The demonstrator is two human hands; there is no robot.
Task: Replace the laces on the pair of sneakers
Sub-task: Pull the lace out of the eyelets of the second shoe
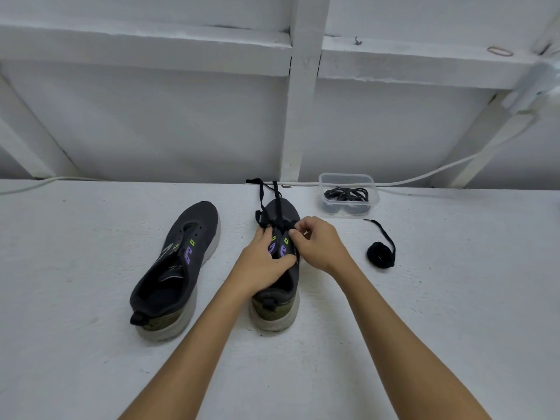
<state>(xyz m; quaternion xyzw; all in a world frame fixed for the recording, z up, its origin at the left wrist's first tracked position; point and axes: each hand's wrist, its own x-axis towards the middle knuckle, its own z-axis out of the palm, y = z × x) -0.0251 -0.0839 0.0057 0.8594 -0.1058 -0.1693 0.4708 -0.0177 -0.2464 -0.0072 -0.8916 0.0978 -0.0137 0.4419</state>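
Step in hand: lacing the right sneaker [277,286], which stands on the white table [91,374] heel toward the person; my reading is that a black flat lace [261,195] is being worked through the lower eyelets, since its two ends trail forward over the toe toward the wall.
Left hand [263,262]: fingers curled over the tongue and the left eyelet row, thumb pressing across the throat; it grips the shoe and steadies it.
Right hand [318,242]: fingertips pinched together at the right eyelet row, seemingly on the lace; the exact strand under them is hidden.
Left sneaker [174,268]: lies apart to the left, no lace in its eyelets, throat open.
Coiled lace [381,253]: black, rolled up on the table to the right of the hands, one end loose; untouched.
Clear plastic container [348,194]: near the wall, holding a tangle of black laces [347,194]; whether old or new I cannot tell.
Next move, as I judge it: draw the pinched strand through, even up both ends, then cross to the next eyelet pair while the left hand keeps the tongue flat.
Progress: early to middle; one shoe partly laced, the other not begun.
Writing: purple and lime markings beside the eyelets on both shoes, and pale print on the left sneaker's insole, too small to read; no brand legible.
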